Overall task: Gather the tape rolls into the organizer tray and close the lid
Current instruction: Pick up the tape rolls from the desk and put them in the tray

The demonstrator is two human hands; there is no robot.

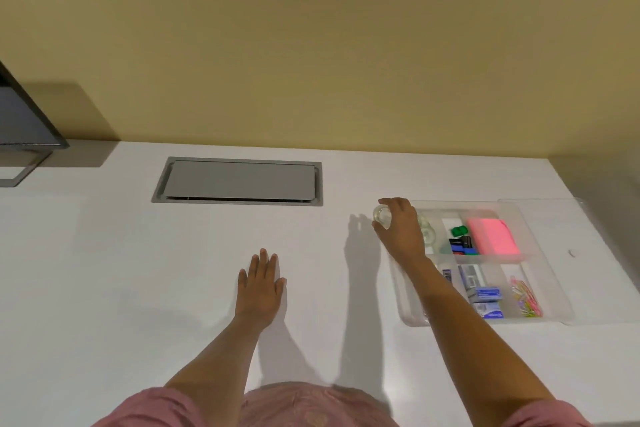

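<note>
My right hand holds a clear tape roll just above the far left corner of the clear organizer tray, which sits on the white desk at the right. Behind my hand, other clear tape rolls lie in the tray's far left compartment, partly hidden. The transparent lid lies flat under and to the right of the tray. My left hand rests flat on the desk, fingers spread, holding nothing.
The tray also holds a pink block, green and blue clips, staple boxes and coloured paper clips. A grey cable hatch is set into the desk behind. A dark monitor stand is far left.
</note>
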